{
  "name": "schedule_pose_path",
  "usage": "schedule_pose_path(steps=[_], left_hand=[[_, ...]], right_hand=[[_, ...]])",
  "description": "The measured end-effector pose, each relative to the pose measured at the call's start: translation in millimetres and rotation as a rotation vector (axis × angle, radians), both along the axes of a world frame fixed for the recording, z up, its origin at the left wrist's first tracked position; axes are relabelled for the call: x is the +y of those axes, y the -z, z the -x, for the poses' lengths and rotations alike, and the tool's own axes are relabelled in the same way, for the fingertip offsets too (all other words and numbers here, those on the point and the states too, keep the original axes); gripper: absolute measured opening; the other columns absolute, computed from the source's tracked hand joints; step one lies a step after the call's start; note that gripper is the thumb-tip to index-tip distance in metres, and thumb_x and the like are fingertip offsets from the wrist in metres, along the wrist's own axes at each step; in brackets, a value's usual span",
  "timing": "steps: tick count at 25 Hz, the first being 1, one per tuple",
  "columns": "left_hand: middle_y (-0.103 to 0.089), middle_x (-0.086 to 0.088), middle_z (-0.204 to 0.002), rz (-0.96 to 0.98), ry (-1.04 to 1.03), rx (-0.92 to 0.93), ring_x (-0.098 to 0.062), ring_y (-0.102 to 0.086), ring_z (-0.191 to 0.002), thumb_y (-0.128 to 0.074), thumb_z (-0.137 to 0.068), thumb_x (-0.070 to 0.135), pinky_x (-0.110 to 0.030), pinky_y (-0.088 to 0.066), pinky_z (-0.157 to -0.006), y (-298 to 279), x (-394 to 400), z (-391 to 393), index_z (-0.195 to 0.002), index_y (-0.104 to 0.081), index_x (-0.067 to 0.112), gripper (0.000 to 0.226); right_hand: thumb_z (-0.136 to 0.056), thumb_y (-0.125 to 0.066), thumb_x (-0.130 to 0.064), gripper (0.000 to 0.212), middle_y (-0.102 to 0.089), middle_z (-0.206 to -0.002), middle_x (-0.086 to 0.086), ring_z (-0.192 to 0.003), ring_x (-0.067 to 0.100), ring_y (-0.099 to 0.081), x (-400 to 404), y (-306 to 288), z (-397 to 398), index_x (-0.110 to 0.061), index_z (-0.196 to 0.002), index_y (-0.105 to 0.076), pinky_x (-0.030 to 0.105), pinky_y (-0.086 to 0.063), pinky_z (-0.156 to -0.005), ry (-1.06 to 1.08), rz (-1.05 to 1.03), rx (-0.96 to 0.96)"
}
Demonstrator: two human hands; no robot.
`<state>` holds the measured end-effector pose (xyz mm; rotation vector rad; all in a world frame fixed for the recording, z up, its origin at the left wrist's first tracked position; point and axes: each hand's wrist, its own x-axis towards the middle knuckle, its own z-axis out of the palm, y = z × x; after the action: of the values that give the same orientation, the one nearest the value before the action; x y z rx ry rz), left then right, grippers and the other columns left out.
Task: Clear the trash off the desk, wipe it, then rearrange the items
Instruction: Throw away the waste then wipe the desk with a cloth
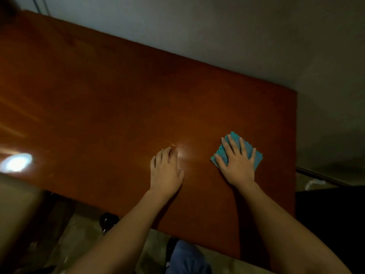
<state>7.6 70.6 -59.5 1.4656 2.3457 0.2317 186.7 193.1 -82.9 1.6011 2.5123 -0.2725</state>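
Where palm covers it, cloth [247, 153] half-hidden.

Both forearms bare, no sleeves visible; left hand [166, 171] and right hand [238, 165] bare, ungloved. Blue trouser leg [185, 258] at near edge. Dark shoe [170, 247] just beside it.

a plain grey wall [237, 36] runs behind the scene, dim and unmarked, darker toward the right. low on the right a dark rail [320, 176] crosses in front of it, with a small pale object [314, 183] just below, too blurred to tell. the floor [79, 234] at lower left is mottled grey-brown. a bright round glare [16, 162] of light shows at the left edge. a dark block [331, 214] fills the lower right.
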Motion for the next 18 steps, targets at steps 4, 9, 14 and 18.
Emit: schedule_pose_path(steps=[4,9,14,18], left_hand=[[-0.016,-0.006,-0.155,0.03,0.082,0.015,-0.022,-0.011,-0.143,-0.042,-0.095,0.045,-0.04,-0.009,-0.116,0.2,9.4,-41.5,-0.148,-0.021,0.018,0.063],[-0.016,-0.007,-0.155,0.032,0.158,0.014,-0.023,-0.011,-0.143,-0.044,-0.095,0.044,-0.041,-0.009,-0.116,0.1,13.6,-78.0,-0.147,-0.021,0.018,0.063],[-0.017,-0.004,-0.154,0.028,0.258,0.001,-0.021,-0.011,-0.143,-0.045,-0.094,0.045,-0.038,-0.009,-0.117,-0.9,4.0,-86.6,-0.148,-0.019,0.018,0.066],[-0.018,-0.001,-0.154,0.019,0.282,-0.02,-0.017,-0.012,-0.143,-0.045,-0.094,0.045,-0.036,-0.008,-0.117,-1.2,-5.6,-70.0,-0.148,-0.019,0.02,0.065]], right_hand=[[-0.077,0.003,-0.071,0.081,-0.002,-0.159,-0.012,-0.146,0.017,0.01,2.1,0.5,-66.6,-0.037,-0.15,-0.007,0.055,0.01,-0.112,0.089,0.001,0.032],[-0.079,-0.001,-0.07,0.079,-0.005,-0.158,-0.012,-0.146,0.018,0.007,-11.5,2.9,-113.6,-0.036,-0.15,-0.01,0.056,0.008,-0.112,0.187,-0.013,0.054],[-0.076,0.0,-0.071,0.083,-0.003,-0.159,-0.012,-0.146,0.017,0.01,-30.3,-0.4,-140.9,-0.035,-0.15,-0.011,0.06,-0.001,-0.113,0.261,0.018,0.091],[-0.074,0.004,-0.069,0.085,-0.002,-0.159,-0.011,-0.146,0.02,0.01,-52.4,-3.0,-137.6,-0.033,-0.15,-0.008,0.063,-0.003,-0.111,0.297,0.004,0.028]])
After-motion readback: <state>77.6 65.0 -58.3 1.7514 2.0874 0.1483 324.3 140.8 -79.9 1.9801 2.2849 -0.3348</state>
